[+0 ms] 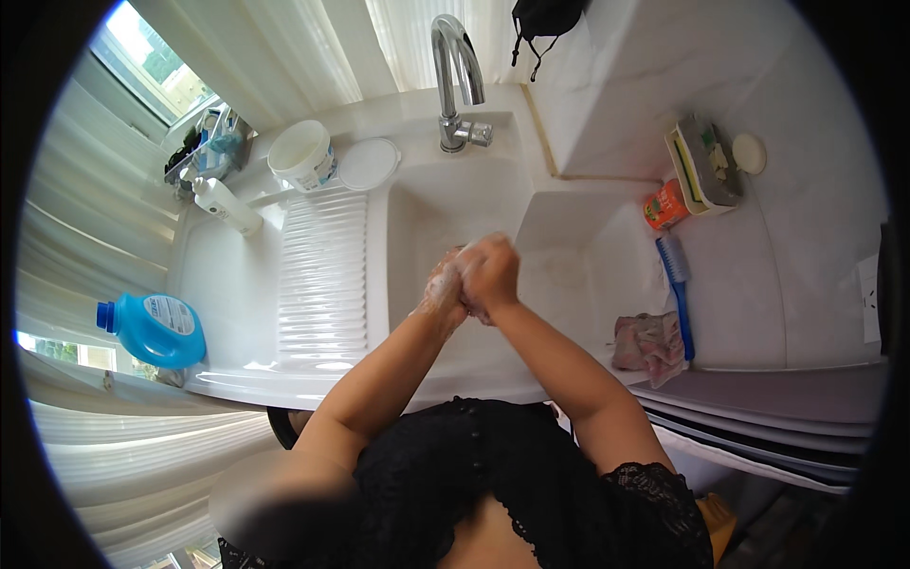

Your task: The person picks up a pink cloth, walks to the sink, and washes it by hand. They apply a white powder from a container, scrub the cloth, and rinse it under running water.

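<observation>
Both my hands are pressed together over the white sink basin [410, 218], with white soap foam on them. My right hand [493, 273] is closed, its fingers curled round the fingers of my left hand [442, 288]. Foam coats the back and wrist of the left hand, whose fingers are mostly hidden behind the right. Nothing else shows between them, though a small thing inside the clasp would be hidden. Beyond the hands, a chrome faucet [451, 90] rises at the back of the basin; no running water is visible.
Left of the basin lie a ribbed washboard [323, 275], a white bottle [227, 207], a white tub [301, 156], its lid [370, 164] and a blue detergent jug [163, 330]. On the right are a blue brush [676, 284], a pinkish cloth [648, 345], an orange container [665, 204] and a caddy [703, 166].
</observation>
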